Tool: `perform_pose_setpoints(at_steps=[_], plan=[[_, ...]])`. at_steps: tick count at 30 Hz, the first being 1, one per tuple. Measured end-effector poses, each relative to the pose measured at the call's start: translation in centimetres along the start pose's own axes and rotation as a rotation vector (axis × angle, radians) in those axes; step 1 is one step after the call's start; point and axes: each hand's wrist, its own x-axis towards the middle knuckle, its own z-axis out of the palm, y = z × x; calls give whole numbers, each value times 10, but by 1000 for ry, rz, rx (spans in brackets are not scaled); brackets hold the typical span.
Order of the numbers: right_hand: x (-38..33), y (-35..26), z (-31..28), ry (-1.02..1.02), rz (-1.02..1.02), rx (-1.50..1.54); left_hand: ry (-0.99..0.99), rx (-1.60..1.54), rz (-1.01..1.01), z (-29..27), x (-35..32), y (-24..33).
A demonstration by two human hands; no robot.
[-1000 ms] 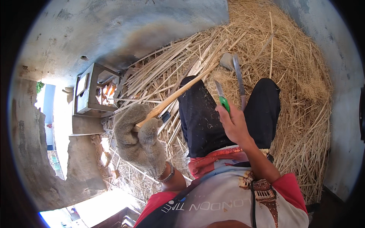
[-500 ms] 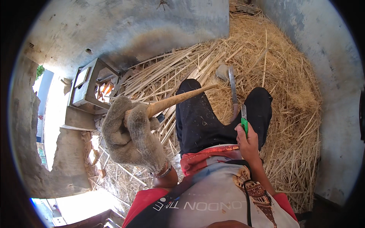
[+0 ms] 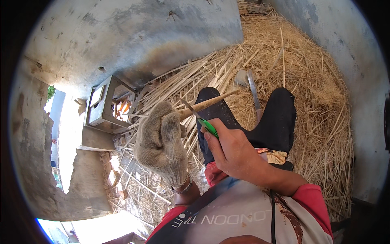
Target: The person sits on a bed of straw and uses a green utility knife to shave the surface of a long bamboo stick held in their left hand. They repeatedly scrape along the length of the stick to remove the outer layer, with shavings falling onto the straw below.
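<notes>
- Bamboo-coloured stick (image 3: 209,102), pale and slender, runs from your gloved left hand (image 3: 160,142) up and to the right, its far end over your left knee, near the straw.
- Your left hand wears a thick grey-beige knit glove; fingers curled tight round the near end of the stick, fist closed on it.
- Your right hand (image 3: 231,150) is bare, fingers wrapped round a green-handled knife (image 3: 203,122); thumb lies along the handle.
- Knife blade is thin and points up-left, its tip touching or just beside the stick close to the glove; exact contact is hard to tell.
- Both hands sit close together above your lap, the right one just right of the glove.
- Black trousers (image 3: 280,122) cover your bent legs below the hands; red-edged white shirt (image 3: 243,215) fills the bottom of the view.
- Second blade tool (image 3: 254,95), long with a curved grey metal blade, lies on the straw between your knees, apart from both hands.
- Straw pile (image 3: 317,81) spreads right and behind your legs; longer split strips (image 3: 183,81) lie in a fan to the upper left of the knees.
- Small grey box stove (image 3: 103,107) with orange glow inside stands left of the strips, against the grey concrete wall (image 3: 134,36).
- Wall patch above the stove looks darkened.
</notes>
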Motion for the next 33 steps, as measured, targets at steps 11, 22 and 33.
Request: perform_pose_setpoints(at_steps=[11,22,33], plan=[[-23,-17,-8,-81,160,-251,9,-41,116,6,-30,-3],[-39,67,-6,-69,344,-476,-32,-122,211,13,-30,-8],[-14,11,-31,-58,425,-156,60,-133,135,26,-28,-7]])
